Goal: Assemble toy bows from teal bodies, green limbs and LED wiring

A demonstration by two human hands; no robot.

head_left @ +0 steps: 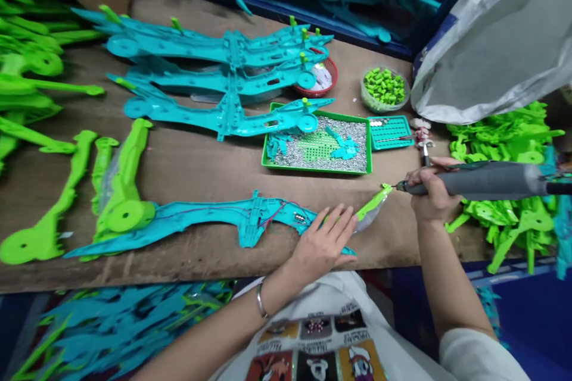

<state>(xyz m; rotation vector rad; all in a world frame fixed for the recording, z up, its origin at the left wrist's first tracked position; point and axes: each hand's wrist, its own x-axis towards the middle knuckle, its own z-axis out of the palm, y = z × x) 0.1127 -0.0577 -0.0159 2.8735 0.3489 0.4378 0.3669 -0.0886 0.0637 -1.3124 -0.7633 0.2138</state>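
Note:
My right hand (pixel 432 187) is wrapped round a grey electric screwdriver (pixel 487 181), which points left. Its bit meets the narrow end of a green plastic piece (pixel 374 202). Flat across the right end of a long blue plastic bow-shaped part (pixel 214 214), my left hand (pixel 324 238) lies with its fingers stretched out, also over the lower end of the green piece. Thin wires and a small metal spring-like part show inside the blue part. Its left end rests against a green part with a round disc (pixel 129 214).
Blue parts (pixel 179 119) lie in rows at the back. A green tray (pixel 369 158) holds many screws and small blue pieces. Behind it are a red basket (pixel 328 86) and a tub of green caps (pixel 385 88). Green parts pile up left and right (pixel 527 208).

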